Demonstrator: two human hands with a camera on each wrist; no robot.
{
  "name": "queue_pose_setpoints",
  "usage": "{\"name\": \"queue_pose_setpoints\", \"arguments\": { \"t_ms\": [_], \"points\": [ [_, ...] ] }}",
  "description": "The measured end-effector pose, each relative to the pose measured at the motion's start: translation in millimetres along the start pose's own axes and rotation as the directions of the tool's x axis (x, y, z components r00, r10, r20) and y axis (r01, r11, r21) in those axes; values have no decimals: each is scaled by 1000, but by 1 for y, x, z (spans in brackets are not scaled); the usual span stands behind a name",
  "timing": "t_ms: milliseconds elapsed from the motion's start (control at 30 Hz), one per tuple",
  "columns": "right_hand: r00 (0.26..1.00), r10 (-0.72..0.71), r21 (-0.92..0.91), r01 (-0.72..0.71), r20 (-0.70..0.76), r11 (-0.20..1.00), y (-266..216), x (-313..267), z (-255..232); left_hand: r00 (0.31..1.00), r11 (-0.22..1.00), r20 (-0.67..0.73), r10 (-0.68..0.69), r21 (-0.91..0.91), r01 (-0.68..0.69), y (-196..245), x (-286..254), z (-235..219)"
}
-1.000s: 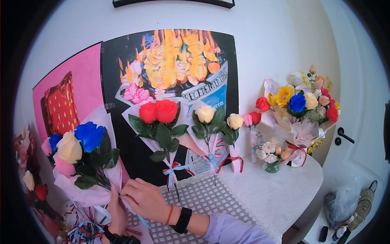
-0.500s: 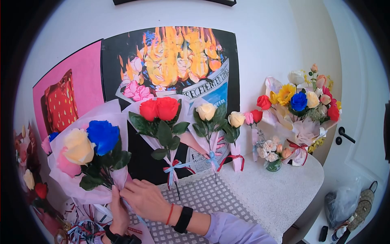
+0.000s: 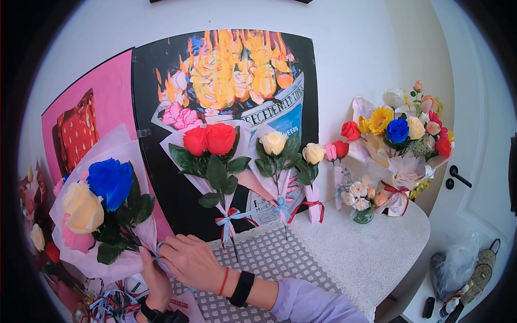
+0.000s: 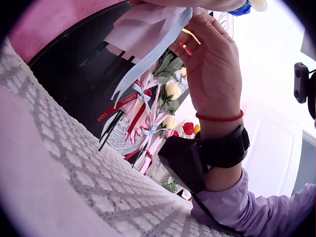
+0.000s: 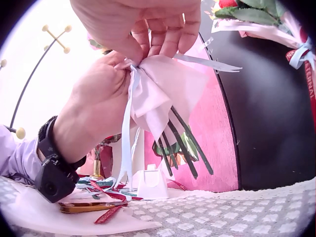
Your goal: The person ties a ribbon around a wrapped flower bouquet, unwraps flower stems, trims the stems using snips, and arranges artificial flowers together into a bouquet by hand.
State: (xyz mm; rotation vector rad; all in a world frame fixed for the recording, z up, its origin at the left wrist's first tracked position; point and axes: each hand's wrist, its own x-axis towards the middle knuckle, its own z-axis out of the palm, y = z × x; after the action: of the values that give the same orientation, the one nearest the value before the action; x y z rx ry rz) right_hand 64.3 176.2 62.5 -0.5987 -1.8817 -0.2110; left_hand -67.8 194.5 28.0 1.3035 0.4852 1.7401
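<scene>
A bouquet of blue, cream and pink roses (image 3: 110, 183) in pale pink wrapping paper (image 5: 153, 101) leans at the left in the head view. My left hand (image 3: 154, 282) grips it round the gathered neck, and several dark green stems (image 5: 183, 143) stick out below the paper. Fingers of my right hand (image 3: 193, 262) pinch a light blue ribbon (image 5: 127, 131) at that neck, close against the left hand. One ribbon end hangs straight down in the right wrist view; another points out sideways. The right hand's fingertips are partly hidden in the head view.
Wrapped red roses (image 3: 210, 139) and a cream rose (image 3: 273, 143) lean on a black painting (image 3: 156, 167). At the right stand a small glass vase (image 3: 363, 216) and a large mixed bouquet (image 3: 396, 161). Loose ribbons (image 5: 106, 186) and a white holder (image 5: 153, 183) lie on the patterned tablecloth (image 5: 247, 212).
The bouquet swung right and towards the camera, then back left, its blooms now further left than a second ago. Both hands stay together at its neck, where the blue ribbon now shows.
</scene>
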Motion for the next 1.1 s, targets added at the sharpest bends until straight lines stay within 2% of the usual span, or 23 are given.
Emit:
{"name": "queue_pose_setpoints", "arguments": {
  "t_ms": [67, 267, 400, 500, 600, 700, 867, 967, 1100],
  "points": [
    [1000, -5, -1, 5, -2, 1000, 0, 0, 0, 999, 1000, 45, 10, -1, -10, 0, 0, -1],
    [1000, 21, -5, -21, 1, 1000, -3, 1, -2, 1000, 1000, -15, 5, -30, -5, -6, 0, -3],
    [999, 42, 30, -42, 8, 999, -3, 1, -1, 999, 999, 8, -42, 3, 42, 0, -3, 1],
    [998, 58, 79, -58, 6, 995, 0, 0, 1, 1000, 999, 24, 5, 37, -5, -3, -1, 1],
    [991, 111, 87, -117, 71, 989, -1, 0, -1, 1000, 998, 1, 30, 48, -30, -5, 0, -1],
    [990, 124, 105, -130, 68, 986, -1, 0, 0, 998, 998, -35, 54, 38, -53, -5, 0, -1],
    [991, 117, 97, -123, 68, 988, 0, 0, 2, 999, 997, 27, 37, 62, -39, 7, -4, 6],
    [994, 99, 103, -104, 47, 989, 1, -1, 3, 997, 997, -49, 54, 61, -51, 5, -3, 8],
    [995, 94, 113, -96, 23, 989, 0, 0, 2, 998, 999, -37, 48, 22, -47, -3, 1, -4]
  ]
}}
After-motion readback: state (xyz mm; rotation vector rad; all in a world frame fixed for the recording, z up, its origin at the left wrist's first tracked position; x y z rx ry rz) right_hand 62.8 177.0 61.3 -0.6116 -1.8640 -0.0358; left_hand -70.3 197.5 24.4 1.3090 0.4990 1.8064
